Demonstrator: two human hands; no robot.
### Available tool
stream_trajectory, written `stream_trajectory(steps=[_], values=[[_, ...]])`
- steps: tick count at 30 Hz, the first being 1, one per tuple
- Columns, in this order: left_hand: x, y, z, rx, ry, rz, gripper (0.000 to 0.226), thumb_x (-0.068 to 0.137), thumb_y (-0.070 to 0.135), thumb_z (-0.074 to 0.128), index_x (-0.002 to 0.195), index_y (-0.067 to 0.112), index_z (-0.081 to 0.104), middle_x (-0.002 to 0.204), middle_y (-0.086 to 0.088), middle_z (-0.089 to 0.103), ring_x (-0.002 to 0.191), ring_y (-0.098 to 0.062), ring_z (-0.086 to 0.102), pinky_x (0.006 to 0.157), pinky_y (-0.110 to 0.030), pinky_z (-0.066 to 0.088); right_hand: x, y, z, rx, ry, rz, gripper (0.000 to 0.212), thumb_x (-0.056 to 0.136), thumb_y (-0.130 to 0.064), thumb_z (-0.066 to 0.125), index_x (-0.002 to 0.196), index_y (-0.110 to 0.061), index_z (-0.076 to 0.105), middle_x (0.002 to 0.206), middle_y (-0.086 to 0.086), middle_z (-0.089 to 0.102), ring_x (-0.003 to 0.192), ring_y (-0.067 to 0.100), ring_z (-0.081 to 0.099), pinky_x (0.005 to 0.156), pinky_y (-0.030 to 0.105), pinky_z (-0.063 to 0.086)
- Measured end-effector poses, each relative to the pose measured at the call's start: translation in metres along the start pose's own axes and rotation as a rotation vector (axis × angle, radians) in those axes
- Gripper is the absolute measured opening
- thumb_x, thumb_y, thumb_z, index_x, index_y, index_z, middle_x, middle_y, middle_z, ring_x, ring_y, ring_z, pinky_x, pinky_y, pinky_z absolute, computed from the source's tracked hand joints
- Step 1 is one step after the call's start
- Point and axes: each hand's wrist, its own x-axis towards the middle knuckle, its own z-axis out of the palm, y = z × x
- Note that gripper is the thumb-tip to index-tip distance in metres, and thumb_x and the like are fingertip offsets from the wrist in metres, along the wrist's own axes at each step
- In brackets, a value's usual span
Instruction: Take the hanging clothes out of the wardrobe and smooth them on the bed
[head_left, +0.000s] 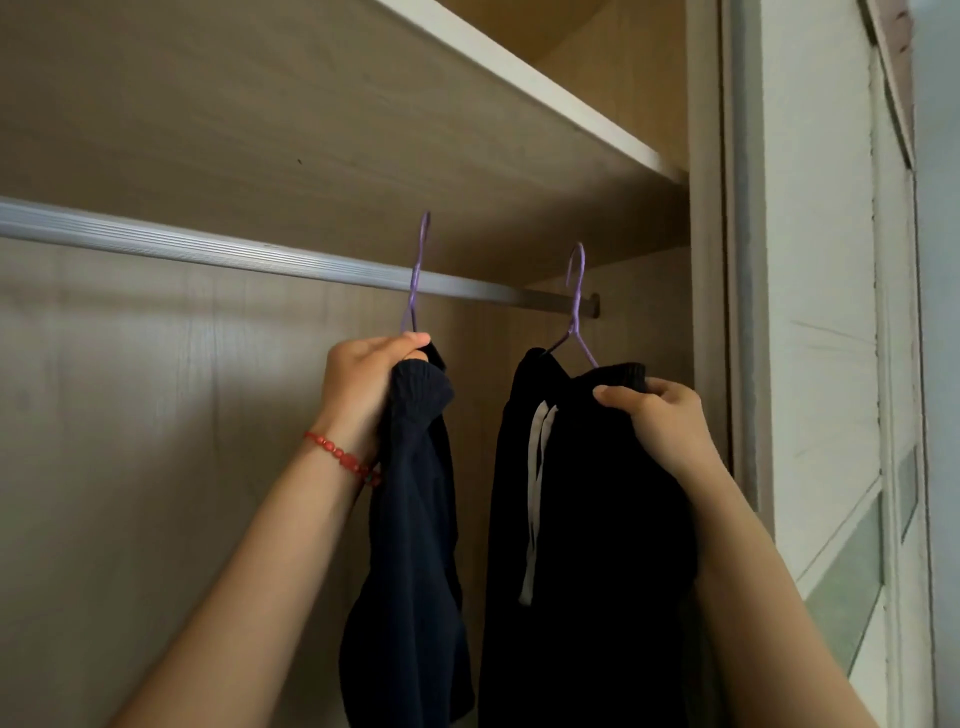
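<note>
**Two dark garments gripped at the wardrobe rail**

Left hand (366, 387), red bead bracelet (343, 457) at the wrist, curled round the ribbed top of a navy knit sweater (415, 519) on a thin purple hanger (418, 270). Hook raised level with the ridged metal rail (208, 247); whether on it, cannot tell. Right hand (660, 415) pinching the ribbed waistband of black trousers (587, 519) with a pale drawstring, on a second purple hanger (576, 306) near the rail's right end. Open rail leftward; wooden shelf (519, 78) close above; wardrobe side panel (706, 208) just beside the right hand.
</note>
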Motion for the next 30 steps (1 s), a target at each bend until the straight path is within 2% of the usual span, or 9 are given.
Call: stream_trajectory(steps=[4, 8, 11, 15, 16, 21, 25, 27, 30], values=[[0.023, -0.010, -0.002, 0.016, 0.043, 0.022, 0.017, 0.084, 0.006, 0.059, 0.067, 0.009, 0.064, 0.039, 0.008, 0.059, 0.036, -0.001, 0.054, 0.042, -0.008, 0.043, 0.028, 0.004, 0.011, 0.023, -0.013, 0.024, 0.039, 0.082, -0.011, 0.064, 0.119, 0.001, 0.055, 0.091, 0.010, 0.066, 0.076, 0.020, 0.064, 0.062, 0.024, 0.050], [0.040, -0.022, -0.004, 0.005, 0.109, 0.014, 0.018, 0.082, 0.006, 0.062, 0.064, 0.009, 0.064, 0.037, 0.009, 0.057, 0.035, -0.003, 0.053, 0.042, -0.009, 0.043, 0.055, 0.007, 0.024, 0.033, -0.024, 0.041, 0.057, 0.083, -0.012, 0.065, 0.133, 0.001, 0.041, 0.120, 0.017, 0.059, 0.102, 0.028, 0.060, 0.080, 0.031, 0.049], [0.049, -0.030, -0.006, -0.012, 0.145, 0.009, 0.019, 0.083, 0.006, 0.061, 0.065, 0.010, 0.063, 0.037, 0.009, 0.058, 0.035, -0.002, 0.054, 0.043, -0.010, 0.045, 0.074, 0.010, 0.033, 0.029, -0.017, 0.041, 0.050, 0.082, -0.012, 0.066, 0.126, 0.003, 0.048, 0.117, 0.017, 0.062, 0.103, 0.029, 0.061, 0.083, 0.034, 0.050], [0.051, -0.039, -0.006, 0.029, 0.156, 0.016, 0.022, 0.085, 0.006, 0.058, 0.064, 0.008, 0.062, 0.036, 0.009, 0.056, 0.033, -0.002, 0.051, 0.042, -0.011, 0.043, 0.096, 0.007, 0.043, 0.022, -0.065, 0.038, 0.024, 0.083, -0.011, 0.065, 0.101, -0.001, 0.053, 0.093, 0.009, 0.063, 0.083, 0.022, 0.060, 0.070, 0.027, 0.047], [0.051, -0.041, -0.006, 0.038, 0.163, 0.018, 0.022, 0.085, 0.006, 0.058, 0.063, 0.008, 0.061, 0.035, 0.008, 0.055, 0.033, -0.002, 0.050, 0.041, -0.010, 0.042, 0.101, 0.005, 0.046, 0.023, -0.075, 0.033, 0.022, 0.083, -0.010, 0.064, 0.101, -0.003, 0.054, 0.091, 0.007, 0.062, 0.080, 0.021, 0.059, 0.070, 0.027, 0.046], [0.049, -0.049, 0.002, 0.027, 0.195, 0.033, 0.025, 0.086, 0.003, 0.056, 0.062, 0.006, 0.055, 0.032, 0.005, 0.050, 0.029, -0.003, 0.046, 0.038, -0.011, 0.039, 0.126, 0.004, 0.054, -0.019, -0.064, 0.050, 0.047, 0.083, -0.013, 0.066, 0.125, -0.001, 0.049, 0.121, 0.014, 0.058, 0.111, 0.029, 0.056, 0.083, 0.032, 0.043], [0.046, -0.057, 0.003, 0.006, 0.241, 0.021, 0.022, 0.085, 0.001, 0.056, 0.064, 0.004, 0.055, 0.030, 0.005, 0.047, 0.027, -0.004, 0.044, 0.034, -0.010, 0.039, 0.137, 0.019, 0.060, -0.050, -0.084, 0.074, 0.041, 0.084, -0.013, 0.064, 0.119, 0.003, 0.052, 0.112, 0.012, 0.059, 0.108, 0.031, 0.058, 0.080, 0.032, 0.045], [0.044, -0.059, 0.000, -0.014, 0.249, 0.014, 0.018, 0.085, 0.000, 0.057, 0.068, 0.005, 0.055, 0.031, 0.005, 0.046, 0.027, -0.005, 0.043, 0.034, -0.010, 0.039, 0.138, 0.031, 0.063, -0.053, -0.087, 0.109, 0.047, 0.083, -0.013, 0.065, 0.123, 0.004, 0.049, 0.121, 0.017, 0.058, 0.105, 0.031, 0.058, 0.079, 0.032, 0.047], [0.043, -0.059, -0.003, -0.050, 0.253, 0.022, 0.012, 0.084, -0.001, 0.058, 0.074, 0.005, 0.058, 0.034, 0.006, 0.045, 0.028, -0.005, 0.043, 0.035, -0.010, 0.039, 0.142, 0.046, 0.062, -0.043, -0.097, 0.171, 0.059, 0.083, -0.015, 0.066, 0.133, 0.003, 0.041, 0.129, 0.018, 0.054, 0.113, 0.033, 0.055, 0.087, 0.034, 0.045]])
